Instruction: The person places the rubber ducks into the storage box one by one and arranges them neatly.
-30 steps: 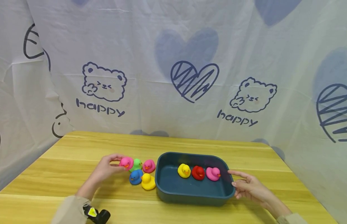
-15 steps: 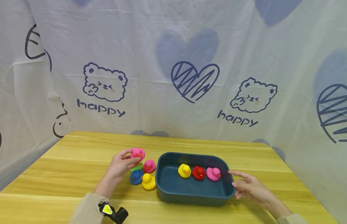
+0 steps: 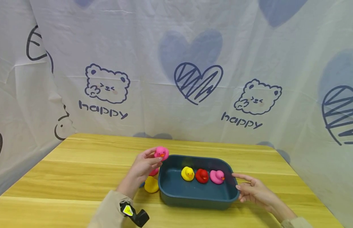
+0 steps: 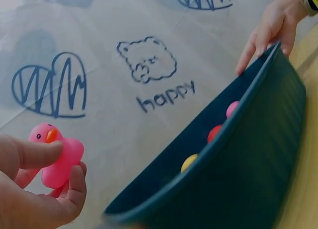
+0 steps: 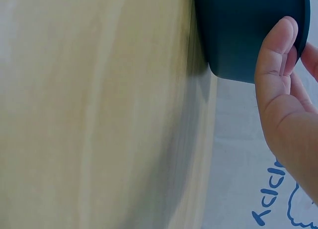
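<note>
My left hand (image 3: 143,166) pinches a pink rubber duck (image 3: 161,152) between thumb and fingers, raised near the upper left corner of a dark teal bin (image 3: 196,203). In the left wrist view the held duck (image 4: 63,157) faces sideways, apart from the bin. At the bin's right end, my right hand (image 3: 254,191) touches the rim with index finger and thumb, its thumb lying along the outer wall in the right wrist view. Inside the bin sit a yellow duck (image 3: 187,174), a red duck (image 3: 201,176) and a pink duck (image 3: 217,176) in a row.
Left of the bin, a yellow duck (image 3: 151,185) stands on the wooden table (image 3: 65,177). Beyond it are a partly hidden pink duck (image 3: 154,172) and a sliver of blue (image 3: 142,184), both behind my left hand. A printed curtain (image 3: 153,104) hangs behind the table.
My left hand has lifted the pink duck from the group at the left and carried it rightward to the bin's corner. The right hand and bin have stayed put.
</note>
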### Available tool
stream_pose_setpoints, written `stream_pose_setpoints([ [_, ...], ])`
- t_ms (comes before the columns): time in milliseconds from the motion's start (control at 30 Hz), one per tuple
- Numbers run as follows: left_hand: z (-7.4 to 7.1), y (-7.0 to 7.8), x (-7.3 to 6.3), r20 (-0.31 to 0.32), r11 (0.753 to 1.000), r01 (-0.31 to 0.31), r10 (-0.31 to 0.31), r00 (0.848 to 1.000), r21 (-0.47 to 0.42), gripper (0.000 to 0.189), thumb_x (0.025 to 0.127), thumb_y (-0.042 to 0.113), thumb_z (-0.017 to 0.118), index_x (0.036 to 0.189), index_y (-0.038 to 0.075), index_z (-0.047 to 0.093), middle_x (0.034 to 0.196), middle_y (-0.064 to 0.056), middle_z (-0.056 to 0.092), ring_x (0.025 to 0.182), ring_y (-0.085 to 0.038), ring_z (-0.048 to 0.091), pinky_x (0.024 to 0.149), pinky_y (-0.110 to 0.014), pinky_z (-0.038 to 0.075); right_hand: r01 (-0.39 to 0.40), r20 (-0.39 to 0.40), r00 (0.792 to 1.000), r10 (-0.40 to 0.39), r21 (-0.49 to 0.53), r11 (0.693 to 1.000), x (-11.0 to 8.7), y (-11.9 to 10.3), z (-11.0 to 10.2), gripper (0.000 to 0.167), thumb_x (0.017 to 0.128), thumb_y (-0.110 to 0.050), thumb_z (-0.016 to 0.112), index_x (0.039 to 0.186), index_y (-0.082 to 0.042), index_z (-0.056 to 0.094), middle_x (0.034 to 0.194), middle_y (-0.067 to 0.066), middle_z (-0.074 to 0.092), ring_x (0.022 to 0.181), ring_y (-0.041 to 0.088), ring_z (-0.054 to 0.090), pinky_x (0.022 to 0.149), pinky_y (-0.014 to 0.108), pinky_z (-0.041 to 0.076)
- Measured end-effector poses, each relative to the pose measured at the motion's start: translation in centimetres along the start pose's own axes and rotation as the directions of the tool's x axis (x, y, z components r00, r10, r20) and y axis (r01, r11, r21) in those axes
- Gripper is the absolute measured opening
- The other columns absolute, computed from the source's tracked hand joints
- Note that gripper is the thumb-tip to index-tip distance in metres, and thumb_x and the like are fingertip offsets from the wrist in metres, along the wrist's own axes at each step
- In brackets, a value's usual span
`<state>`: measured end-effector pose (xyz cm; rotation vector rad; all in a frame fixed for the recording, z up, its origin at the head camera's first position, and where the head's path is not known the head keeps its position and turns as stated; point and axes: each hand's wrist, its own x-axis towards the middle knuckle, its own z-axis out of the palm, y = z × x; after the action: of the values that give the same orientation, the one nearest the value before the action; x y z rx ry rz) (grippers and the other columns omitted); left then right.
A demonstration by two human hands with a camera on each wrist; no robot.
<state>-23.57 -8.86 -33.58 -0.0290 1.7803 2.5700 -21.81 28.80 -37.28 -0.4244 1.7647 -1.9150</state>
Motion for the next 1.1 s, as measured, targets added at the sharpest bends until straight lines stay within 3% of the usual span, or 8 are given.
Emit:
stream_pose_setpoints([
  [200, 2.1, -0.6, 0.3, -0.009, 1.0, 0.012, -0.012, 1.0, -0.024, 0.044, 0.08, -0.016, 0.052, 0.123, -0.008, 0.047, 0.094, -0.015, 0.052, 0.071, -0.016, 0.057, 0.069, -0.025, 0.051, 0.016, 0.019, 1.0, -0.016, 0.013, 1.0, 0.0, 0.1, -0.1, 0.042, 0.091, -0.004, 0.047, 0.133, -0.007, 0.04, 0.074, 0.007, 0.058, 0.066, 0.014, 0.06, 0.062, 0.023, 0.05],
  [367, 2.9, -1.2, 0.4, 0.005, 0.999, 0.018, -0.017, 1.0, -0.036, 0.044, 0.08, -0.016, 0.052, 0.124, -0.008, 0.047, 0.104, -0.019, 0.051, 0.074, -0.018, 0.056, 0.072, -0.027, 0.05, 0.023, 0.023, 0.999, -0.023, 0.01, 1.0, 0.1, 0.2, -0.2, 0.04, 0.092, -0.004, 0.047, 0.131, -0.01, 0.043, 0.073, 0.006, 0.058, 0.065, 0.014, 0.059, 0.062, 0.023, 0.05],
  [833, 3.7, -2.7, 1.0, 0.024, 0.996, 0.053, -0.055, 0.998, 0.071, 0.042, 0.079, -0.014, 0.055, 0.121, -0.009, 0.049, 0.09, -0.013, 0.053, 0.07, -0.016, 0.052, 0.066, -0.025, 0.049, 0.025, 0.032, 0.999, -0.026, 0.022, 0.999, 0.0, 0.3, -0.3, 0.039, 0.092, -0.004, 0.046, 0.129, -0.012, 0.045, 0.073, 0.006, 0.059, 0.066, 0.013, 0.06, 0.062, 0.023, 0.05],
  [1100, 3.9, -2.8, 1.0, 0.009, 0.987, 0.072, -0.074, 0.997, 0.142, 0.04, 0.081, -0.013, 0.053, 0.121, -0.009, 0.049, 0.097, -0.016, 0.054, 0.073, -0.018, 0.051, 0.065, -0.026, 0.049, 0.023, 0.027, 0.999, -0.023, 0.019, 1.0, 0.1, 0.3, -0.2, 0.041, 0.092, -0.004, 0.046, 0.133, -0.008, 0.04, 0.072, 0.006, 0.06, 0.065, 0.013, 0.06, 0.062, 0.023, 0.05],
])
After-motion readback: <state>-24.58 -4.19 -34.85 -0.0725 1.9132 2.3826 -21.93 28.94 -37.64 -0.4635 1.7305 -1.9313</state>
